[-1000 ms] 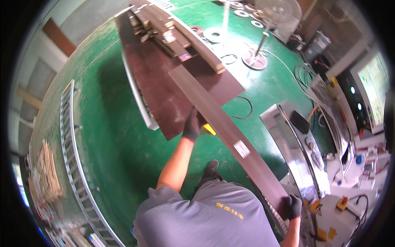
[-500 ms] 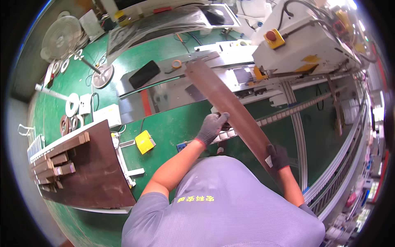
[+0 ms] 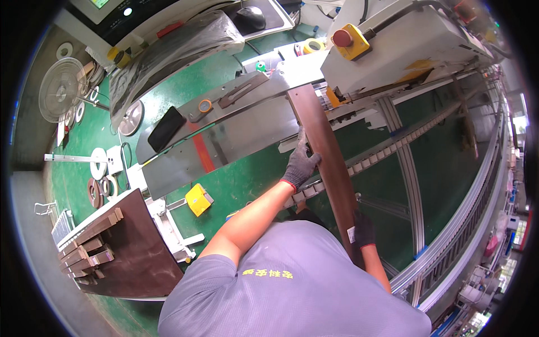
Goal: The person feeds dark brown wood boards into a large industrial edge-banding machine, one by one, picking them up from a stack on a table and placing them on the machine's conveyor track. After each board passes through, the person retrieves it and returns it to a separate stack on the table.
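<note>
A long brown wooden board [image 3: 324,143] runs away from my body, its far end lying over the edge of the machine's metal table [image 3: 247,140]. My left hand [image 3: 302,164], in a dark grey glove, closes on the board's left edge, thumb on top and the index finger stretched along the side. Near the board's close end, my right hand [image 3: 364,229], also gloved, grips the right edge; its fingertips underneath are hidden. A small white label [image 3: 351,235] sits on the board beside that hand.
A white machine head with a red emergency button [image 3: 342,38] stands over the table's right side. On the table lie a black phone [image 3: 166,129] and a tape roll [image 3: 205,105]. A roller rail [image 3: 387,147] extends right. At left, a brown panel [image 3: 140,247] carries stacked strips; a yellow pedal [image 3: 199,200] is on the floor.
The board has turned from a left-leaning slant to a straighter line, its far end moving right toward the machine head. Both hands stay on it; my right hand has shifted left and slightly nearer.
</note>
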The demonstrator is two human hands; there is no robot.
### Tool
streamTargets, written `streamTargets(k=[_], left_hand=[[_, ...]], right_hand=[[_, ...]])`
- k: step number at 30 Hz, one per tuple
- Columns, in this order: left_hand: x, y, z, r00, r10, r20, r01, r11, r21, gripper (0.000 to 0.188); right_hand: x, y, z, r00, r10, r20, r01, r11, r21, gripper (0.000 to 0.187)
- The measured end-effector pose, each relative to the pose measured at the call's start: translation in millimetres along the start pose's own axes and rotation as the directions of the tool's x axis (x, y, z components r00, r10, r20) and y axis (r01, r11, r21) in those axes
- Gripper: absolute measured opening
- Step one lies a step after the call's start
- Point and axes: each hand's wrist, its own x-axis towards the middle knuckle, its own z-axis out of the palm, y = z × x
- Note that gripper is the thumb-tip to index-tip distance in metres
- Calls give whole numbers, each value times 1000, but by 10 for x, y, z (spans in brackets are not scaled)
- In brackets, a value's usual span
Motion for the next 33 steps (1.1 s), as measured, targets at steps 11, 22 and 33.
streamTargets(k=[11, 22, 33], left_hand=[[227, 289, 403, 1000, 3, 22, -2, 999, -43, 99], [745, 425, 1303, 984, -64, 164, 90, 983, -158, 96], [1452, 608, 2387, 983, -53, 178, 104, 950, -293, 68]], right_hand=[[227, 637, -121, 1000, -2, 8, 2, 999, 46, 20], [694, 1475, -574, 990, 137, 41, -141, 977, 160, 25], [1294, 2908, -685, 978, 207, 12, -207, 977, 44, 24]])
